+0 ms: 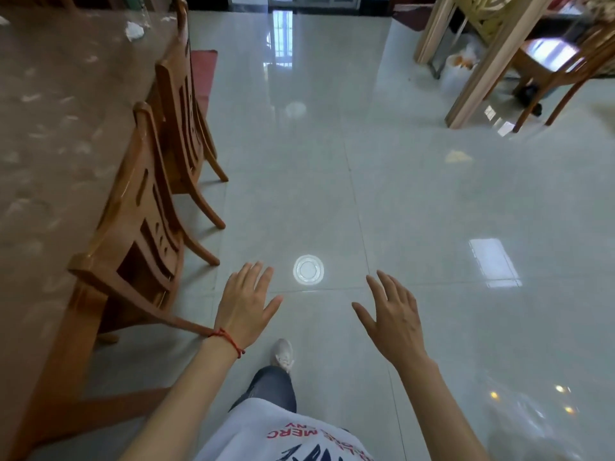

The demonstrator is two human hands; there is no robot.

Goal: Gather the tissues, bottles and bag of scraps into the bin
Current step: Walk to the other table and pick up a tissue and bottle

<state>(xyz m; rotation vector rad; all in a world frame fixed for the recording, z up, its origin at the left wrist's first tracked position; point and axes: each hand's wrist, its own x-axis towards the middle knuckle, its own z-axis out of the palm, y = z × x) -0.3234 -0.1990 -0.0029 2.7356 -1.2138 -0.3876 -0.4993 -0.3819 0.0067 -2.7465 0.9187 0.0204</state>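
My left hand and my right hand are stretched out low over the tiled floor, fingers spread, holding nothing. Far off on the brown marble table lies a crumpled white tissue, with another white scrap behind it and what looks like a clear bottle, blurred. At the far right, beside a wooden frame, stands a white bin lined with a plastic bag, orange scraps showing inside. The table's far end is cut off by the frame edge.
Two wooden chairs are pushed against the table on my left. A carved wooden frame and a chair stand at the back right. A red mat lies beyond the chairs. My shoe is on glossy tiles.
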